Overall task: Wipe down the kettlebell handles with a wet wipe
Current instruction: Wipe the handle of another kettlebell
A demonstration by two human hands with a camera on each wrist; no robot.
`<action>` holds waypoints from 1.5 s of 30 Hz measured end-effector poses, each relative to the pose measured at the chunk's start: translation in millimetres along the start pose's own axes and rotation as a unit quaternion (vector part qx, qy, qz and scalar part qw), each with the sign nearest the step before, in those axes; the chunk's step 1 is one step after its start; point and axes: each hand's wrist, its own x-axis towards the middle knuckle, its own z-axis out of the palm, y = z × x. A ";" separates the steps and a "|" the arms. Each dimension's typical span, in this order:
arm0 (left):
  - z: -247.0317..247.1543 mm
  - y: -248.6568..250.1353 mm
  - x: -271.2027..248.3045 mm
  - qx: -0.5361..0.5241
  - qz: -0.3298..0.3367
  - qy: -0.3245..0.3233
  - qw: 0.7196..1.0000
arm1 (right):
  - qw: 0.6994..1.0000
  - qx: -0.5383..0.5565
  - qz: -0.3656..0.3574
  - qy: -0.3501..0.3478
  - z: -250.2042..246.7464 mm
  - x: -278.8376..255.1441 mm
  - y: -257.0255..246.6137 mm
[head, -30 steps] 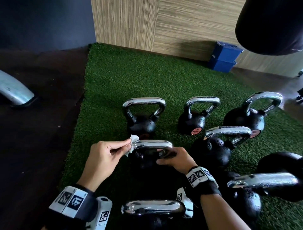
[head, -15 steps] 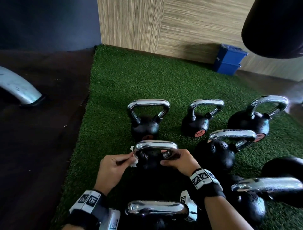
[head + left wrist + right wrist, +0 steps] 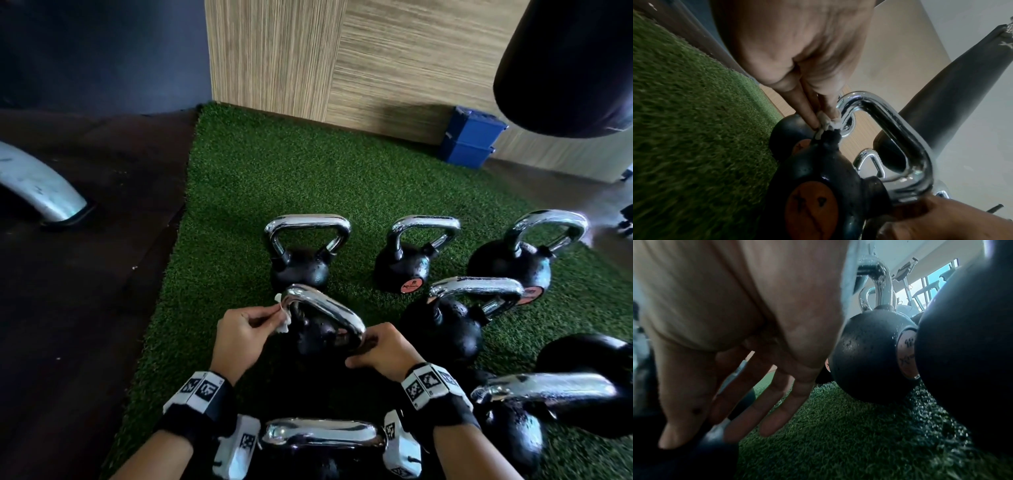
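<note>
Change since earlier frames: handle (image 3: pixel 323 310) of the nearest kettlebell (image 3: pixel 317 337) had swung from lying square across the view to running diagonally, its left end further from the person; left hand (image 3: pixel 239 337) and wipe had dropped from the top corner toward the left leg.

Head view, left hand: pinched a small white wet wipe (image 3: pixel 283 320) between thumb and fingers, held against the left leg of the handle just below its bend.

Head view, right hand: right hand (image 3: pixel 382 349) rested at the right end of the same handle, fingers curled over it, apparently steadying or turning the bell.

Head view, surroundings: five further kettlebells stood on the green turf (image 3: pixel 274 178); another chrome handle (image 3: pixel 323 432) lay between the wrists.

Left wrist view: fingertips (image 3: pixel 812 120) pressed the wipe (image 3: pixel 827 122) where the chrome leg met the black collar; far end of the handle (image 3: pixel 906 146) was clasped by the other hand (image 3: pixel 941 220).

Right wrist view: fingers (image 3: pixel 777 402) appeared long and only loosely bent, with a strip of chrome behind them; how firmly they held could not be told here. Neighbouring bell (image 3: pixel 871 353) stood close by.

Step in hand (judgement): wiping the left leg of this handle, early in the job.

Next move (judgement): carry the wipe up over the bend and along the top bar, keeping the bell braced, then pass to the next handle.
</note>
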 end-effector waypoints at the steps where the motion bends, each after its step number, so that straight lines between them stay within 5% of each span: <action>1: 3.5 4.8 7.2 0.013 -0.004 -0.003 1.000 | 1.000 -0.007 -0.014 -0.018 -2.4 -0.8 -0.3; 9: 45.2 46.0 42.9 0.062 0.004 -0.057 0.996 | 0.991 0.005 -0.026 -0.134 -0.6 -4.6 -22.7; 14: 39.6 41.2 42.1 0.082 0.003 -0.101 0.991 | 0.998 0.055 -0.004 0.002 2.7 14.8 -27.2; 19: 41.3 44.2 40.3 0.125 0.034 -0.083 0.988 | 0.994 0.069 -0.010 -0.080 14.7 24.5 -32.4; 26: 37.4 56.7 52.5 0.040 0.073 -0.077 0.994 | 0.989 0.127 0.008 -0.070 17.6 19.0 -26.6; 35: 30.1 61.6 49.2 -0.211 -0.045 -0.161 0.963 | 0.987 0.144 0.012 -0.068 16.7 19.1 -22.2; 38: 20.5 62.5 45.9 -0.199 -0.053 -0.225 0.952 | 0.985 0.154 0.002 -0.074 15.8 18.0 -19.4; 45: 10.0 70.8 38.7 -0.197 -0.079 -0.240 0.947 | 0.986 0.153 -0.006 -0.071 17.0 22.7 -20.3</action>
